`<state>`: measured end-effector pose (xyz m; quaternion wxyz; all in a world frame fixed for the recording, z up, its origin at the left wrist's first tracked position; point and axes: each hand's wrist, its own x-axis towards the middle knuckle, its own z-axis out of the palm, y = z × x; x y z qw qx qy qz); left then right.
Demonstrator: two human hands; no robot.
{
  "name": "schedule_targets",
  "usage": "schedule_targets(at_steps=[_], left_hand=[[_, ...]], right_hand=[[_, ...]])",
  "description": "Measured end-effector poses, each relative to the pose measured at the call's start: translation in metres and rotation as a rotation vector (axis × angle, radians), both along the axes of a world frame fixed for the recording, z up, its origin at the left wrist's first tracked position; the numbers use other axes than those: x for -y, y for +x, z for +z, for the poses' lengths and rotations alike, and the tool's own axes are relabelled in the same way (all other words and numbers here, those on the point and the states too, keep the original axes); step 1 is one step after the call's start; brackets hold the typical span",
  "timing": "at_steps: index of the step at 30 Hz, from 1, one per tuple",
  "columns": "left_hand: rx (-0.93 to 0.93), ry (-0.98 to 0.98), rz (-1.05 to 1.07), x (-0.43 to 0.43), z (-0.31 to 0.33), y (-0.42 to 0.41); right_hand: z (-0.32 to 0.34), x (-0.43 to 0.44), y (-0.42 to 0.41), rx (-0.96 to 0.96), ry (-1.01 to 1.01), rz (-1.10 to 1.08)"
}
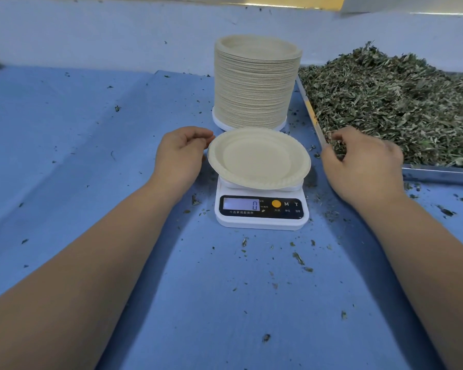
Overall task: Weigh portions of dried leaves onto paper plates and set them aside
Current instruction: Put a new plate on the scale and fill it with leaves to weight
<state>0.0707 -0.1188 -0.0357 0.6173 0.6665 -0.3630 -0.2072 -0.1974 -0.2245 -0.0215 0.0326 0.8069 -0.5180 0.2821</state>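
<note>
An empty cream paper plate (259,158) lies on a white digital scale (262,209) whose display reads 0. My left hand (182,156) is at the plate's left rim, with its fingertips and thumb curled round the edge. My right hand (364,164), blurred by motion, reaches over the near-left corner of a metal tray (439,173). Its curled fingers and thumb close on a pinch of the dried leaves (390,102) heaped in that tray.
A tall stack of paper plates (254,84) stands just behind the scale. Blue cloth (91,156) covers the table and loose leaf bits are scattered over it, mostly near the scale and tray. A pale blue wall runs along the back.
</note>
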Motion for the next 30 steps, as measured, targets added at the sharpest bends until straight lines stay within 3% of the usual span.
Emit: schedule_targets(at_steps=[4, 10, 16, 21, 26, 30], left_hand=[[0.057, 0.022, -0.018, -0.001, -0.001, -0.001], [0.078, 0.021, -0.052, -0.001, 0.0, -0.003], [0.068, 0.027, -0.049, 0.0, -0.003, 0.001], [-0.061, -0.014, -0.008, 0.0, -0.004, 0.003], [-0.087, -0.021, -0.033, 0.001, -0.004, 0.004], [-0.124, -0.035, -0.031, 0.001, -0.004, 0.006]], right_hand=[[-0.001, 0.004, -0.004, -0.207, 0.08, -0.148], [-0.003, 0.01, -0.004, -0.297, 0.111, -0.127], [-0.011, 0.018, -0.008, -0.219, 0.047, -0.1], [0.004, 0.026, -0.006, -0.096, 0.014, -0.072], [0.02, 0.047, 0.0, -0.283, 0.381, -0.2], [0.021, 0.049, 0.0, -0.298, 0.386, -0.123]])
